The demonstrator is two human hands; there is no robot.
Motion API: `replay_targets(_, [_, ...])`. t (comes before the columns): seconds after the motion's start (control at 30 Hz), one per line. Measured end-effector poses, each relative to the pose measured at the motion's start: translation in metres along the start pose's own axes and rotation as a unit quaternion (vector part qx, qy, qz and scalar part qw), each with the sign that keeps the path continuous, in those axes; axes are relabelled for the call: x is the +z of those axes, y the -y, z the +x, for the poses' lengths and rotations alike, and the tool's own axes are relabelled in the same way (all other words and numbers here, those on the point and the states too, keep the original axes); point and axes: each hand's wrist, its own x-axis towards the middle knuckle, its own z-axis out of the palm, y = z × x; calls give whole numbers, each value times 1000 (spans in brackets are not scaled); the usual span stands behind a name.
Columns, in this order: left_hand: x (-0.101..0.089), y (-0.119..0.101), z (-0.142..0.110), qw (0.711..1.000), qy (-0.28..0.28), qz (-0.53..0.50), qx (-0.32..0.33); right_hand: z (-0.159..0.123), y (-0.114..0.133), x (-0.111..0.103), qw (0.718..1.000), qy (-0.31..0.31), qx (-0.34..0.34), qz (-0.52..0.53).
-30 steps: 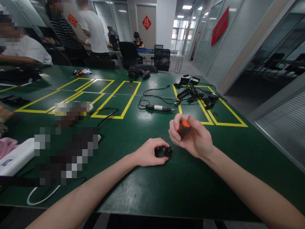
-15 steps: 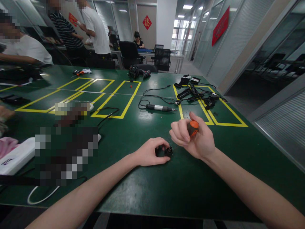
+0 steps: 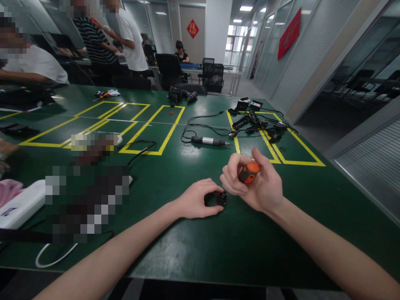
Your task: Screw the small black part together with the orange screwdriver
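Observation:
My left hand [image 3: 195, 200] rests on the green table, its thumb and fingers curved round a small black cylindrical part [image 3: 222, 199] that stands on the tabletop. The exact kind of this part is too small to make out. Just to the right and slightly above it, my right hand [image 3: 267, 187] is closed round a screwdriver with an orange and dark grey handle [image 3: 249, 172]. The orange butt end faces up toward me, and the handle leans. Its shaft is hidden behind my fingers, so I cannot tell whether the tip touches the black part.
A corded electric screwdriver [image 3: 209, 141] lies beyond my hands. Black cables and parts [image 3: 256, 123] are heaped at the right, within yellow tape [image 3: 301, 164]. A white power strip [image 3: 23, 204] is at the left. Co-workers stand and sit at the far left.
My right hand has turned a little, so more of the screwdriver handle's side shows and its fingers have shifted. The left hand and black part stay almost in place.

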Motion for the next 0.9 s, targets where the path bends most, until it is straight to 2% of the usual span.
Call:
replay_targets(0.17, [1, 2, 0, 1000, -8, -3, -26, 0, -1, -1, 1000, -5, -22, -9])
replay_targets(0.37, [0, 0, 0, 1000, 9, -5, 0, 0, 0, -2, 1000, 15, 2, -6])
replay_targets(0.53, [1, 1, 0, 1000, -7, -9, -15, 0, -1, 0, 1000, -4, -18, -8])
replay_targets(0.77, [1, 1, -1, 999, 19, -27, 15, -1, -3, 3, 1000, -14, 19, -16])
replay_targets(0.9, [2, 1, -1, 1000, 12, -13, 12, -1, -4, 4, 1000, -12, -4, 1])
